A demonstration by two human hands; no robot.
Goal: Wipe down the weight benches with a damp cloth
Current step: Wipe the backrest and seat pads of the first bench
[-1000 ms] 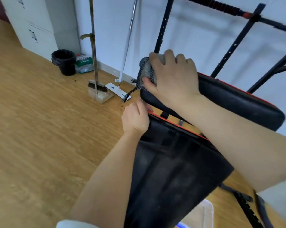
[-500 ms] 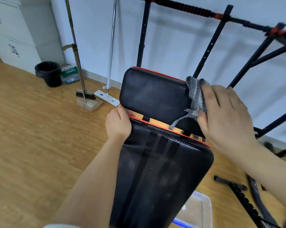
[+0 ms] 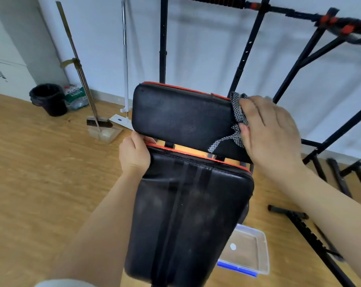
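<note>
A: Cloth (image 3: 238,112) position now?
B: Right end of upper pad (image 3: 181,117), pressed under the flat right hand (image 3: 268,129). A second ago it sat at the left end, so one pass across is done.
A: Left hand (image 3: 134,156)?
B: Curled round lower pad (image 3: 192,214) corner, steadying. That pad looks dusty, likely next.

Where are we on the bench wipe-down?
Nothing reads as finished. In hand: the right hand presses the checked cloth on the right end of the upper pad, while the left hand grips the top corner of the lower pad. Left: the lower pad shows dull smudges, and the upper pad's left side looks dusty.
</note>
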